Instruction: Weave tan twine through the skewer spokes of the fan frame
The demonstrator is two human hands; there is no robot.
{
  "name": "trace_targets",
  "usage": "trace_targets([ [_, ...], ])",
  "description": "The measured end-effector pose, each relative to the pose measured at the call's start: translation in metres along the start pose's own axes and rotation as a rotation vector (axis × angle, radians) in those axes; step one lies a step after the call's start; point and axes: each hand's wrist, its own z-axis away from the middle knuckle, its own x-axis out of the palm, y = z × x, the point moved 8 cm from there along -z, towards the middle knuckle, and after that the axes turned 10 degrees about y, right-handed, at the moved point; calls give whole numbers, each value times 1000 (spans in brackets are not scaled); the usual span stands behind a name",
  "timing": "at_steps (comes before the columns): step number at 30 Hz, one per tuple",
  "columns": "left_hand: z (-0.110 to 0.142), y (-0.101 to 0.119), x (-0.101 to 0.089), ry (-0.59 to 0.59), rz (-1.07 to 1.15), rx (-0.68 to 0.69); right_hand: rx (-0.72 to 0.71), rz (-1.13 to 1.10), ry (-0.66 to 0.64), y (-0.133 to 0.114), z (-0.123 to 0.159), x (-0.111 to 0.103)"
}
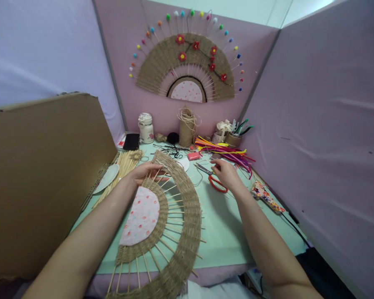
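Note:
My left hand (147,171) grips a half-round woven fan (189,207) by its upper end, fingers among the thin sticks. The fan is tilted, with two twine-woven bands and a pink dotted half-circle (142,216) at its centre. Stick ends poke out past the outer band. My right hand (225,171) hovers over the table's right side, thumb and forefinger pinched together. A thin strand of twine (201,179) shows between the fan and this hand; its end at the fingertips is hard to see. Just below the right hand lie scissors (218,184) with orange-red handles.
A finished fan (156,58) with red flowers hangs on the back wall. Along the back stand a white jar (146,129), a twine roll (187,131) and pipe cleaners (221,151). Thin sticks (124,166) lie left beside a cardboard sheet (50,174); a glue gun (266,197) lies right.

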Motion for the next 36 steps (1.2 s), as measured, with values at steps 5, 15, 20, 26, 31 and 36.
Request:
trace_targets([
  [5, -1, 0, -2, 9, -5, -5, -328, -280, 160, -74, 10, 2],
  [15, 1, 2, 0, -12, -14, 22, -419, -228, 190, -104, 24, 18],
  [20, 2, 3, 2, -5, -14, 24, -425, -203, 185, -105, 25, 19],
  [26, 5, 5, 4, 6, -28, 41, -434, -171, 172, -107, 25, 21],
  [31, 5, 6, 5, -1, -52, 48, -426, -170, 171, -107, 25, 21],
  [36, 7, 7, 7, -10, -53, 56, -430, -165, 169, -108, 24, 20],
])
